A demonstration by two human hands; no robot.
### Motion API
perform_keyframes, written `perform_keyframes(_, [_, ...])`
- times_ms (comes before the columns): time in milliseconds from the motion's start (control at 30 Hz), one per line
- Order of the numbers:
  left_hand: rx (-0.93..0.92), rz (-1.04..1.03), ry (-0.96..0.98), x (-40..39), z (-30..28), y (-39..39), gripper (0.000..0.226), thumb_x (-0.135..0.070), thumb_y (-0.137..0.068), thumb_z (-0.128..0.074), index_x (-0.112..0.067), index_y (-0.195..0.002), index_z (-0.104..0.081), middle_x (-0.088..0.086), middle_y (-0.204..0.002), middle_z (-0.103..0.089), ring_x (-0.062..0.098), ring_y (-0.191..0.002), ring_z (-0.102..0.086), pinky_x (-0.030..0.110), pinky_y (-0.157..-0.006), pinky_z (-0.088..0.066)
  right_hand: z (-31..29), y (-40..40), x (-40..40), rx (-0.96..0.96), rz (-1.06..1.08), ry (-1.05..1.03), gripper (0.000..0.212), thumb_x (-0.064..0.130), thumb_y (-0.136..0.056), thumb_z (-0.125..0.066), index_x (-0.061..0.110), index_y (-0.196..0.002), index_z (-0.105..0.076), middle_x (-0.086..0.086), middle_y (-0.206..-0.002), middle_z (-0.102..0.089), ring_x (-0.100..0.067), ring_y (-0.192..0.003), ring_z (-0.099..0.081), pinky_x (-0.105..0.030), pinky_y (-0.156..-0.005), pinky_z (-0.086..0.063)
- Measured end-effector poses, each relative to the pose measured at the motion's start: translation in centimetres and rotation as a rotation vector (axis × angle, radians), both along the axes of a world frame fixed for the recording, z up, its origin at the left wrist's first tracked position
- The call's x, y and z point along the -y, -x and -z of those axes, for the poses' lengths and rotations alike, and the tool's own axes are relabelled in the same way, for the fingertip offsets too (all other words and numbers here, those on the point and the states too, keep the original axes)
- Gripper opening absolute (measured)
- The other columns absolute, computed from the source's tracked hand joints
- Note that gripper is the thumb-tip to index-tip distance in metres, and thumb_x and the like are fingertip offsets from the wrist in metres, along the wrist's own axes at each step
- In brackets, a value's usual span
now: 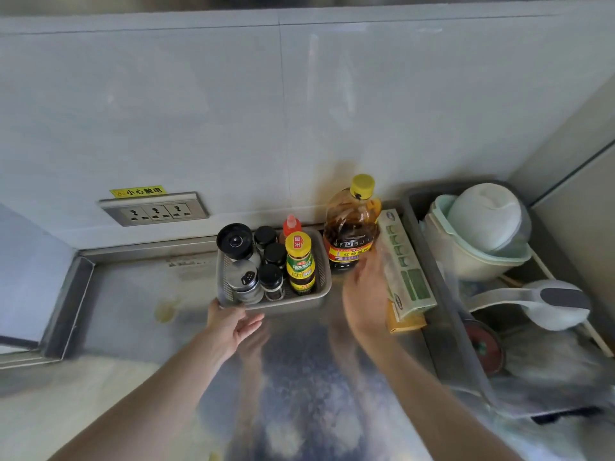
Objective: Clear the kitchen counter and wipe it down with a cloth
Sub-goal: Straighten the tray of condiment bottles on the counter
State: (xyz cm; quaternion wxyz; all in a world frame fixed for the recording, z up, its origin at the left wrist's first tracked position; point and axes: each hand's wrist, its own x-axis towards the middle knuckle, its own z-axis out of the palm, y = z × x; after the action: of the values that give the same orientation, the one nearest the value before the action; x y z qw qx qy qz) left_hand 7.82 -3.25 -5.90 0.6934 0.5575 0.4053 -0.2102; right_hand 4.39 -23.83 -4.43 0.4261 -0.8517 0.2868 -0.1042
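Task looked barely begun: no cloth showed anywhere in frame, and the shiny steel desk [299, 377] was loaded along its back edge.

Nearest, lower centre of frame, two bare forearms reached forward over the desk. The left hand [233, 322] was at the front left corner of the grey perforated plastic condiment basket [321, 277], thumb on the rim and fingers [253, 322] loosely extended under the front edge; touching, not clearly a closed grip. The right hand [366, 294], motion-blurred, sat just right of centre, fingers reaching toward the base of the large amber oil bottle with yellow cap [351, 227]; whether it held the bottle could not be told.

A yellowish smear [166, 309] lay on the desk left of the basket, unwiped.

Mid frame, the basket carried a yellow-capped sauce bottle with green label [300, 264], black-lidded spice jars [273, 261], a metal shaker [244, 281] and a red-tipped squeeze bottle [292, 224]. Right of the oil bottle lay a long green-and-white box [406, 261] atop an orange box [404, 322].

Far right, a grey dish rack [432, 261] held pale green bowls [482, 234] and a white ladle with grey handle [549, 302]. Upper left, a steel socket strip [154, 209] on the wall.

Judged: clearing only at the start, everything to move, wiping not yet begun.
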Motion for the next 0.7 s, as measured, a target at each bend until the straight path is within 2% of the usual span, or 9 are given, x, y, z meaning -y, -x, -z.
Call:
perform_keyframes(100, [0.022,0.133,-0.271,-1.7,-0.2,-1.0,0.052,-0.005,-0.09,-0.051,-0.02,-0.136,-0.031,0.019,-0.107,-0.054,0.025,-0.063,-0.061,0.033,-0.046,-0.056,2.6,-0.5,-3.8,-0.337,0.082,-0.687,0.024,0.022,-0.097,-0.04,0.006,-0.114,-0.044,-0.015,-0.106,-0.06,-0.026,-0.075,-0.066,-0.037,-0.064,-0.057])
perform_keyframes(133, [0.048,0.14,-0.312,-2.2,-0.3,-1.3,0.053,-0.004,-0.09,-0.052,-0.02,-0.136,-0.032,0.018,-0.102,-0.056,0.023,-0.06,-0.06,0.031,-0.046,-0.056,3.0,-0.9,-4.3,-0.338,0.145,-0.876,0.025,0.022,-0.097,-0.04,0.006,-0.116,-0.042,-0.017,-0.104,-0.062,-0.025,-0.07,-0.067,-0.034,-0.059,-0.058])
perform_keyframes(167, [0.059,0.14,-0.322,-2.4,-0.3,-1.5,0.052,-0.002,-0.089,-0.052,-0.017,-0.136,-0.034,0.017,-0.096,-0.058,0.022,-0.056,-0.061,0.028,-0.044,-0.055,3.6,-1.2,-4.5,-0.301,0.188,-0.945,0.025,0.02,-0.097,-0.041,0.006,-0.118,-0.04,-0.02,-0.103,-0.063,-0.023,-0.067,-0.068,-0.032,-0.055,-0.058])
perform_keyframes(267, [0.049,0.096,-0.277,-2.6,0.0,-1.7,0.044,0.01,-0.087,-0.047,-0.007,-0.128,-0.045,0.02,-0.087,-0.061,0.022,-0.046,-0.062,0.025,-0.047,-0.056,4.5,-1.3,-4.7,-0.208,0.25,-0.937,0.023,0.011,-0.097,-0.039,0.008,-0.119,-0.04,-0.02,-0.105,-0.064,-0.02,-0.061,-0.068,-0.027,-0.051,-0.058])
perform_keyframes(367, [0.079,0.044,-0.224,-2.7,0.6,-1.8,0.047,0.015,-0.085,-0.045,-0.005,-0.127,-0.049,0.023,-0.106,-0.058,0.03,-0.067,-0.06,0.03,-0.062,-0.059,5.0,-1.6,-4.7,-0.151,0.265,-0.918,0.026,0.004,-0.096,-0.04,0.008,-0.121,-0.042,-0.017,-0.113,-0.061,-0.024,-0.068,-0.069,-0.022,-0.048,-0.055])
perform_keyframes(467, [0.085,0.013,-0.223,-2.6,0.8,-2.3,0.048,0.015,-0.085,-0.046,-0.007,-0.128,-0.05,0.021,-0.109,-0.058,0.033,-0.083,-0.061,0.035,-0.082,-0.051,5.1,-2.2,-4.7,-0.135,0.282,-0.936,0.025,0.003,-0.096,-0.042,0.008,-0.12,-0.043,-0.018,-0.115,-0.06,-0.027,-0.07,-0.069,-0.023,-0.048,-0.056])
perform_keyframes(533, [0.076,0.006,-0.241,-2.6,0.8,-2.7,0.048,0.014,-0.085,-0.047,-0.008,-0.127,-0.05,0.02,-0.106,-0.058,0.03,-0.076,-0.061,0.033,-0.078,-0.054,5.5,-2.6,-4.6,-0.144,0.289,-0.961,0.026,0.002,-0.095,-0.043,0.008,-0.12,-0.042,-0.02,-0.116,-0.059,-0.028,-0.068,-0.069,-0.024,-0.047,-0.055])
perform_keyframes(633, [0.082,0.047,-0.271,-2.7,0.7,-2.4,0.047,0.007,-0.087,-0.049,-0.009,-0.131,-0.044,0.022,-0.106,-0.06,0.021,-0.059,-0.063,0.022,-0.049,-0.055,5.6,-2.7,-4.3,-0.198,0.245,-0.986,0.026,0.008,-0.095,-0.045,0.009,-0.121,-0.04,-0.02,-0.108,-0.064,-0.021,-0.056,-0.069,-0.029,-0.05,-0.055])
perform_keyframes(700, [0.062,0.069,-0.265,-2.7,0.7,-1.6,0.053,-0.005,-0.089,-0.055,-0.009,-0.137,-0.033,0.019,-0.114,-0.059,0.022,-0.066,-0.065,0.022,-0.047,-0.054,4.9,-2.3,-4.0,-0.251,0.198,-0.982,0.028,0.016,-0.095,-0.05,0.008,-0.121,-0.042,-0.017,-0.094,-0.067,-0.022,-0.061,-0.069,-0.032,-0.057,-0.056])
